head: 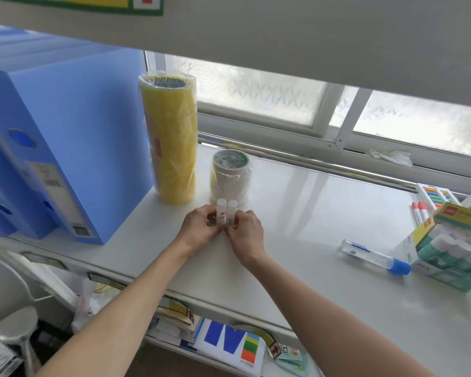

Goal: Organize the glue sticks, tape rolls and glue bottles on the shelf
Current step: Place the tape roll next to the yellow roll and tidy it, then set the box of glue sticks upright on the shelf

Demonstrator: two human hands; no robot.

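Note:
Two small white glue sticks stand upright side by side on the white shelf. My left hand grips the left glue stick, and my right hand grips the right glue stick. Just behind them stands a wrapped stack of white tape rolls. A taller wrapped stack of yellow tape rolls stands to its left. A clear glue bottle with a blue cap lies on its side at the right. A box of capped glue sticks sits at the right edge.
Blue file boxes fill the shelf's left end. Marker pens and a colour set lie at the far right. A window runs behind the shelf. Books and papers sit on the lower shelf.

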